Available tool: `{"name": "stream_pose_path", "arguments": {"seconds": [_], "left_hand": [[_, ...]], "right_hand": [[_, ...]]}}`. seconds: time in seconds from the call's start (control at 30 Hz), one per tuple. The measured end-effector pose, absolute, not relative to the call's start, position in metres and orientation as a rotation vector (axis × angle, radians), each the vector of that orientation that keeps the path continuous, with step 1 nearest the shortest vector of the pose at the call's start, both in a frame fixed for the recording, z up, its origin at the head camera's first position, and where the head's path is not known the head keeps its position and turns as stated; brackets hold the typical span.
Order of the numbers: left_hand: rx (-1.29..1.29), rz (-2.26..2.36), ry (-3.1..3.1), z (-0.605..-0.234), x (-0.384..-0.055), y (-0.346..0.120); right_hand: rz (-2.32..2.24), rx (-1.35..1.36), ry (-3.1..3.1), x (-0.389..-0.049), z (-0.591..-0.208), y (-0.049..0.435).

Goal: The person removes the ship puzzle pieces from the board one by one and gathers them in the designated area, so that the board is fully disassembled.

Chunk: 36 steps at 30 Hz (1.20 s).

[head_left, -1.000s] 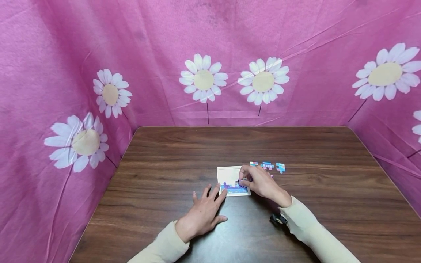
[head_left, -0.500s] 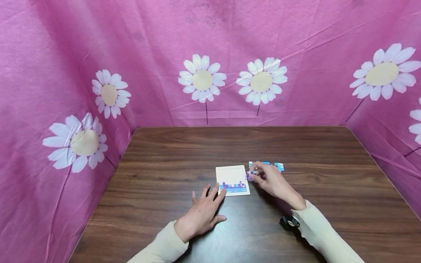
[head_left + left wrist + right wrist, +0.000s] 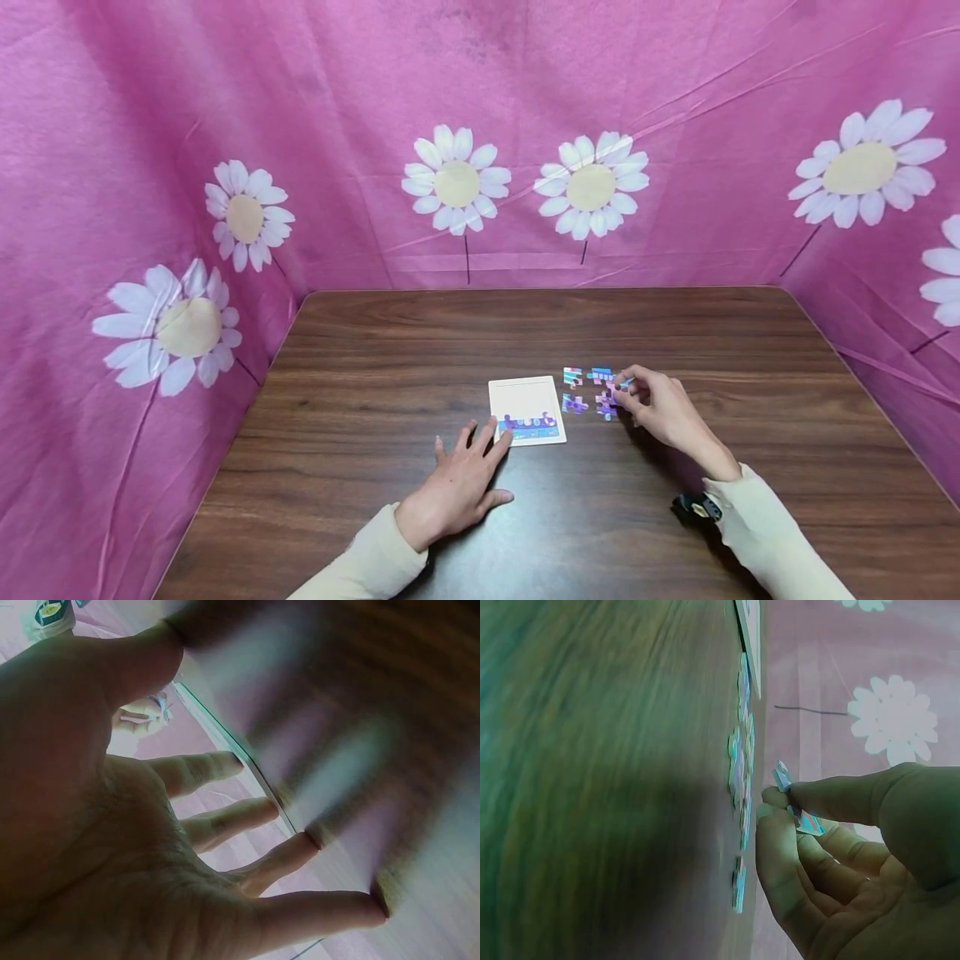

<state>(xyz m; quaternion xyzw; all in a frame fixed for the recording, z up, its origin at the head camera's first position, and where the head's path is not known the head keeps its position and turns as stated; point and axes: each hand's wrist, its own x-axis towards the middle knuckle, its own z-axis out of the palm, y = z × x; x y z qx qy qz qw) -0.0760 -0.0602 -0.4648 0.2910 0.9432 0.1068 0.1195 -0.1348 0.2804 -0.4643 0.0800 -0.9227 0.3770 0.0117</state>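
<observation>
cream edges frame the square puzzle tray (image 3: pixel 525 397), which i have lying flat on the brown wood-grain table (image 3: pixel 375 350), toward its near side and just left of the loose jigsaw pieces (image 3: pixel 574 404). along the tray's near part i see a joined strip of blue and purple jigsaw pieces (image 3: pixel 534 428), and beyond it the pale tray floor shows. my left hand (image 3: pixel 455 490) is spread wide, its fingers nearly straight and gripping nothing; the leading fingertips rest at the tray's near left corner, and the thumb points off to the right over the wood. my right hand (image 3: pixel 663 410) keeps a narrow pinch: in the right wrist view, thumb and fingertips hold one small pinched jigsaw piece (image 3: pixel 808 824), tilted and clear of the tabletop, with the hand partly covering it. left of those fingers i count four loose ones in two short rows, the near pair mostly purple, the far pair showing more blue; a further bit of blue behind the fingers is too hidden for me to read. both arms wear cream sleeves (image 3: pixel 776 533), and a black wrist device (image 3: pixel 697 507) sits by the right cuff. behind the table hangs a pink curtain (image 3: pixel 337 100) printed with white daisies (image 3: pixel 456 183).
</observation>
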Motion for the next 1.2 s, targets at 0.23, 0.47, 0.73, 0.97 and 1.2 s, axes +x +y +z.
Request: {"name": "stream_pose_path", "arguments": {"seconds": [0.23,0.47,0.73,0.97,1.2], "left_hand": [[0.858,0.295,2.765,-0.464,-0.074,-0.059],[0.855,0.291,2.76,-0.464,-0.074,-0.059],[0.857,0.285,2.762,-0.463,-0.075,-0.06],[0.858,0.292,2.774,-0.464,-0.075,-0.06],[0.846,0.309,2.767,-0.465,-0.075,-0.06]], "right_hand": [[1.149,0.214,-2.898,-0.13,-0.468,0.29],[1.132,0.171,-2.899,-0.125,-0.473,0.298],[1.07,0.136,-2.935,-0.123,-0.472,0.304],[0.958,0.133,-2.913,-0.125,-0.471,0.308],[0.893,0.145,-2.899,-0.126,-0.472,0.31]]}}
